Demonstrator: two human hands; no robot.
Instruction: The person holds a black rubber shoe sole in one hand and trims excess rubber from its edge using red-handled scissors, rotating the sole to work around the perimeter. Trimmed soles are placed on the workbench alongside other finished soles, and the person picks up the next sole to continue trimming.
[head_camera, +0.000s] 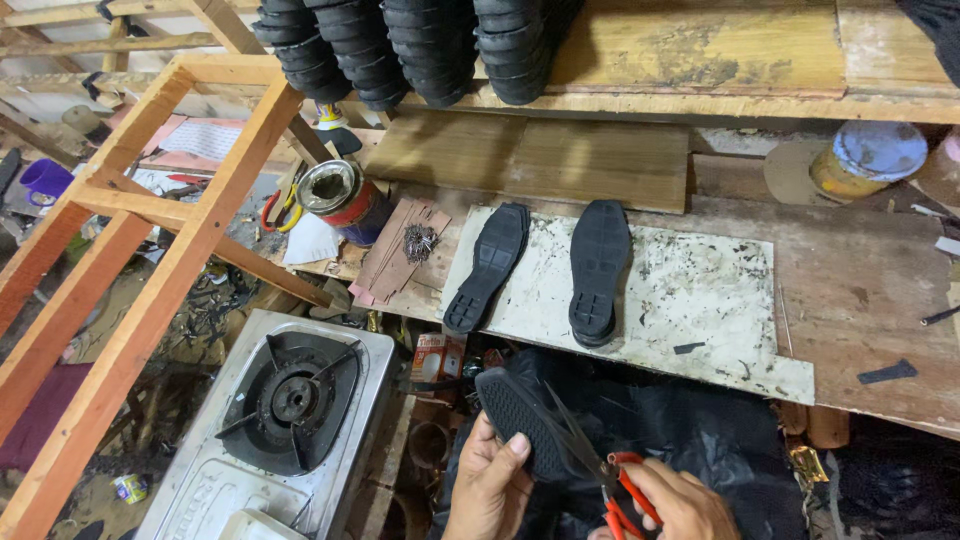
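Left of the grip stands a steel single-burner gas stove (290, 410). The left hand (490, 485) pinches a black rubber shoe sole (520, 420) by its lower edge, thumb pressed on the tread. Just right of it, the right hand (680, 505) is closed through the loops of red-handled scissors (600, 465), blades lying against the sole's edge. Above the grip, on the tabletop's stained white board (700, 300), two black soles (545, 270) lie flat, looking finished; trimming of the held one seems under way.

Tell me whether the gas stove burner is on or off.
Off. The burner of the gas stove shows no flame or glow, and nothing sits on its black grate.
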